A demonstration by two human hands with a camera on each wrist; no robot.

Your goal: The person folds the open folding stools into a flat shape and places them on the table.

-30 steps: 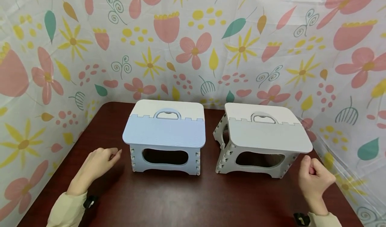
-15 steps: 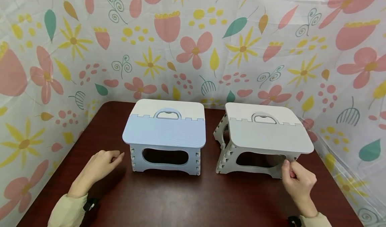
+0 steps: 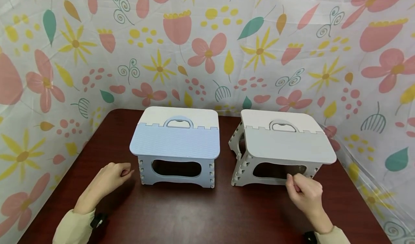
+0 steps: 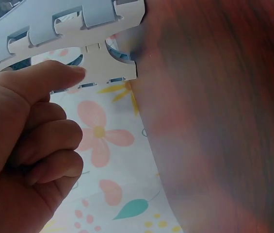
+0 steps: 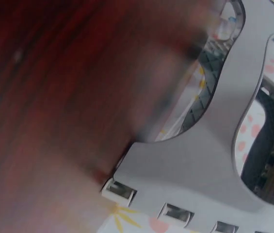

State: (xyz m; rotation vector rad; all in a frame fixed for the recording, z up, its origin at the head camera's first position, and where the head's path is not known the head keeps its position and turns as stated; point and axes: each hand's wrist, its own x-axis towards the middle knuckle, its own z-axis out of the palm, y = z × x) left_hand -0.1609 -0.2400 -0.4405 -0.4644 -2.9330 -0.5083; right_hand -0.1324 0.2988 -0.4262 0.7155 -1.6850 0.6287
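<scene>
A: What changed?
B: The right hand [image 3: 304,193] swung from the grey stool's [image 3: 286,143] four o'clock to its five; the left hand [image 3: 108,179] waits at the blue stool's [image 3: 176,141] eight. Neither seems handled yet.
A: Grips?
B: Both curled closed, holding nothing.
A: The stools?
B: Unfolded, white-backed, at eleven and one o'clock on the table [image 3: 194,215].

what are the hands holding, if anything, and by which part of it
Nothing is held: the left hand is curled beside the blue stool, and the right hand is curled in front of the grey stool.
</scene>
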